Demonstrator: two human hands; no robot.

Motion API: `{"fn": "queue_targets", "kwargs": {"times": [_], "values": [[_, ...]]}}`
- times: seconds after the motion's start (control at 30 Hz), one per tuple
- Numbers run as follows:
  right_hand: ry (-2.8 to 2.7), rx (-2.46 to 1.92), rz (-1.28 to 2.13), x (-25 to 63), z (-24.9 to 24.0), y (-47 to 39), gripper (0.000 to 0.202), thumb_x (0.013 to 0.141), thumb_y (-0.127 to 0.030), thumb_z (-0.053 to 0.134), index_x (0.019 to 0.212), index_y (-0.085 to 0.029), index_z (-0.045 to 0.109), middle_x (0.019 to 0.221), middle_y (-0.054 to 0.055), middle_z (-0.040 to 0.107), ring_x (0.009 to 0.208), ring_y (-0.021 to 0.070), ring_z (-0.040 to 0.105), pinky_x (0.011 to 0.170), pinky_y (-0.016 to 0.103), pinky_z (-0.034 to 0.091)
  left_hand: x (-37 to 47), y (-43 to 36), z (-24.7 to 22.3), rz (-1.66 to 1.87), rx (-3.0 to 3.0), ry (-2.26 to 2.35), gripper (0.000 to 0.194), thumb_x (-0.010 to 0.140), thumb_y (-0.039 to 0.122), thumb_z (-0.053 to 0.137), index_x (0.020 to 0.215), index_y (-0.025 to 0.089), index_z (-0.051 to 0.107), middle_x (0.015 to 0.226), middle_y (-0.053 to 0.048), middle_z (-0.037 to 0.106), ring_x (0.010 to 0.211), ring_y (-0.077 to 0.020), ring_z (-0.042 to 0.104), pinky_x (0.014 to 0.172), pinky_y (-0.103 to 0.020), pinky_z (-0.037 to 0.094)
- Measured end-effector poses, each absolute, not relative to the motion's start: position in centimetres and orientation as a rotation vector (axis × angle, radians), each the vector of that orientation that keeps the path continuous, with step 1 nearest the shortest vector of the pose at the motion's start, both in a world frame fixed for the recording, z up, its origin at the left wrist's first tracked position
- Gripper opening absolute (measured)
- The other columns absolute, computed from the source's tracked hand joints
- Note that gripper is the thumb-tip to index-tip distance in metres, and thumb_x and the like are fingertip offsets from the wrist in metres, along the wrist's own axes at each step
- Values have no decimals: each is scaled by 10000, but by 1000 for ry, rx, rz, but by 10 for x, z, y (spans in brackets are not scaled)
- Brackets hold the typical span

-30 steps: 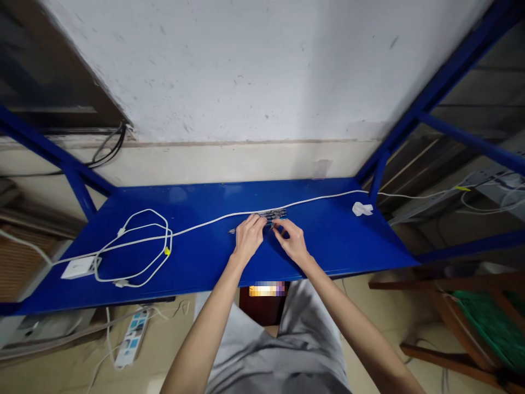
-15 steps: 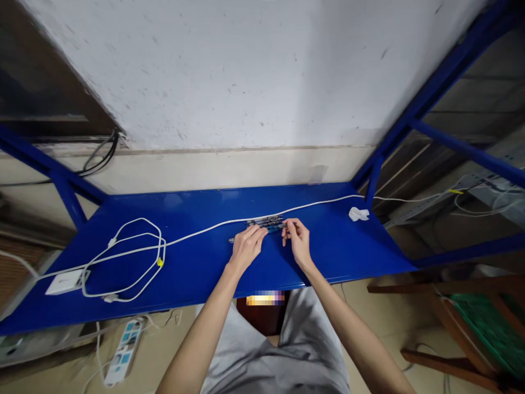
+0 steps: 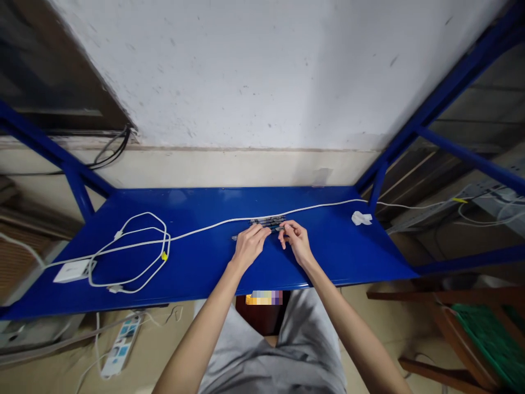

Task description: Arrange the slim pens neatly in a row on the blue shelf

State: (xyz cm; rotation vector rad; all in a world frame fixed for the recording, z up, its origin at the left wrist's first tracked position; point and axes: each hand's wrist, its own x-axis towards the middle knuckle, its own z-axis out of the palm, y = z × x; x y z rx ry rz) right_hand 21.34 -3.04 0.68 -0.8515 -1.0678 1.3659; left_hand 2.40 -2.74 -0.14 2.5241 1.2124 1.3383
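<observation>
Several dark pens (image 3: 268,221) lie side by side near the middle of the blue table (image 3: 205,257), just in front of a long white cable. My left hand (image 3: 250,244) is closed over a pen whose tip sticks out at its left side. My right hand (image 3: 296,241) pinches the right end of a pen, close to the group. Both hands are near each other, and the fingers hide parts of the pens.
A looped white cable (image 3: 169,241) with a yellow tie lies on the left, beside a white box (image 3: 70,270). Crumpled white tissue (image 3: 361,218) rests at the right. Blue frame bars rise at both ends, and a wall stands behind.
The view has shifted slightly, so the table's contents appear a little further right on the left side. My right hand has moved slightly closer to my left hand.
</observation>
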Motion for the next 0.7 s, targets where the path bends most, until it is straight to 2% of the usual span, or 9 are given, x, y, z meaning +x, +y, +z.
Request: {"fn": "queue_targets", "kwargs": {"times": [0.27,0.5,0.6,0.7], "values": [[-1108,-856,1373,213,5,-31,351,910,-509,692,1047,-190,642,694,17,683,536,126,566,459,225,457,23,-28,-1,1364,2497,1222,200,1031,213,513,1051,192,711,902,-55,719,840,-168,666,764,-283,540],[-1175,-936,1277,212,8,-32,378,901,-554,686,1011,-195,637,718,19,671,557,117,536,443,199,324,24,-29,2,1325,2502,1270,205,1037,235,501,1076,192,698,939,-65,722,890,-180,679,794,-299,552],[-1219,-981,1240,212,9,-33,381,897,-556,689,1015,-195,663,695,3,640,562,116,519,479,209,352,24,-29,2,1281,2521,1292,190,1034,256,510,1069,187,683,943,-67,711,921,-189,687,815,-304,560],[-1287,-1001,1176,211,8,-34,354,873,-532,722,978,-195,690,743,15,657,630,137,574,560,235,439,25,-30,1,1230,2534,1323,189,1022,266,528,1143,188,650,1003,-81,709,980,-205,696,838,-312,575]]}}
